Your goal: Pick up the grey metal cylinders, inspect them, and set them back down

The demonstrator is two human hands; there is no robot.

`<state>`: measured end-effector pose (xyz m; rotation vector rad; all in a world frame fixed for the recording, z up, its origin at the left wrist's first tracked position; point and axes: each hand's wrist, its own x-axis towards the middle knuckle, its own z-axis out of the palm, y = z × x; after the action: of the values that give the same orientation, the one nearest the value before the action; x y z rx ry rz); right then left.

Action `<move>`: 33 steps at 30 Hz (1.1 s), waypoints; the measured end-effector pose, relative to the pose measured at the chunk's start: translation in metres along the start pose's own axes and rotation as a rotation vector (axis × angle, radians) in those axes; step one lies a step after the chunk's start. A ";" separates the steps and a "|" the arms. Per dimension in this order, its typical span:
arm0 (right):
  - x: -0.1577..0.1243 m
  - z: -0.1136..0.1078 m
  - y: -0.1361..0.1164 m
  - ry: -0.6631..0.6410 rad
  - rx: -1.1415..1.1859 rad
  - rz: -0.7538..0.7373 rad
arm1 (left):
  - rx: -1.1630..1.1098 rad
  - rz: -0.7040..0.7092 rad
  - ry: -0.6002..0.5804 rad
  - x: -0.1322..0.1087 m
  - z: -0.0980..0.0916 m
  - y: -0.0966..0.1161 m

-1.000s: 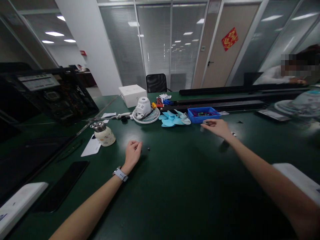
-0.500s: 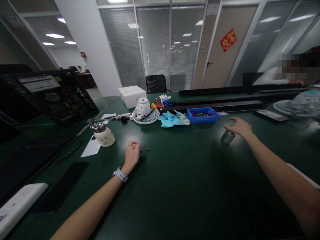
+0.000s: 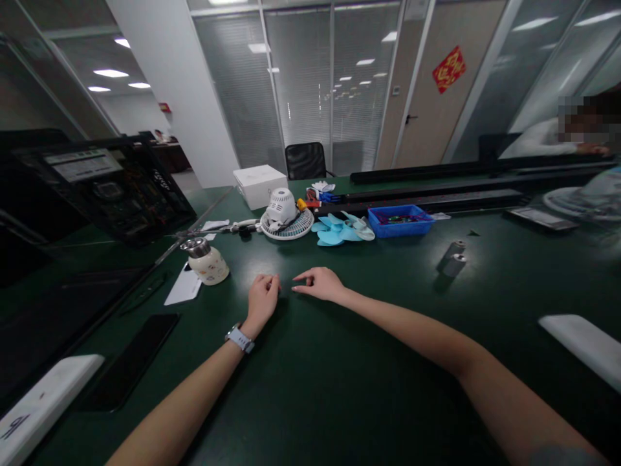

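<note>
My left hand (image 3: 263, 299), with a watch on its wrist, rests low over the dark green table. Its fingers are curled closed, and whatever they hold is hidden or too small to make out. Just to its right, my right hand (image 3: 321, 285) points toward it, thumb and forefinger apart with nothing seen between them. Two small grey metal cylinders stand side by side at the right, the nearer cylinder (image 3: 455, 265) in front of the farther cylinder (image 3: 455, 248). Neither is touched by a hand.
Beyond my hands lie light blue fan blades (image 3: 336, 230), a white fan housing (image 3: 282, 213) and a blue tray (image 3: 400, 223) of small parts. A cream jar (image 3: 209, 264) and a black phone (image 3: 133, 359) are at left. A person (image 3: 538, 139) sits far right.
My right hand has left the cylinders and swung left, close to my left hand. A second cylinder now shows there. The small shiny piece beside my left hand is no longer visible.
</note>
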<state>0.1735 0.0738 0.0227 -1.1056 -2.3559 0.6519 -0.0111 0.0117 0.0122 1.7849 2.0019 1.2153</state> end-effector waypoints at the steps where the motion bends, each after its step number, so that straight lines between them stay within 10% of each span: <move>1: 0.003 0.005 0.000 0.011 -0.008 0.001 | -0.004 0.001 0.001 0.000 0.000 0.000; 8: -0.004 -0.009 0.003 0.086 -0.088 -0.063 | 0.005 0.010 -0.011 0.000 0.000 0.000; 13: -0.050 -0.119 0.054 0.430 -0.180 0.034 | -0.004 -0.003 -0.007 0.000 0.001 -0.001; 16: -0.091 -0.192 0.103 0.702 -0.430 0.288 | -0.064 -0.022 0.009 0.000 0.002 -0.002; 19: -0.128 -0.234 0.145 0.695 -0.589 0.600 | -0.099 -0.037 0.002 0.001 0.002 -0.002; 33: -0.151 -0.239 0.206 0.624 -0.557 0.965 | -0.130 -0.043 0.013 0.000 0.001 0.001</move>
<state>0.5181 0.1236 0.0595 -2.3096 -1.3852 -0.1295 -0.0099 0.0124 0.0123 1.6694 1.9106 1.3151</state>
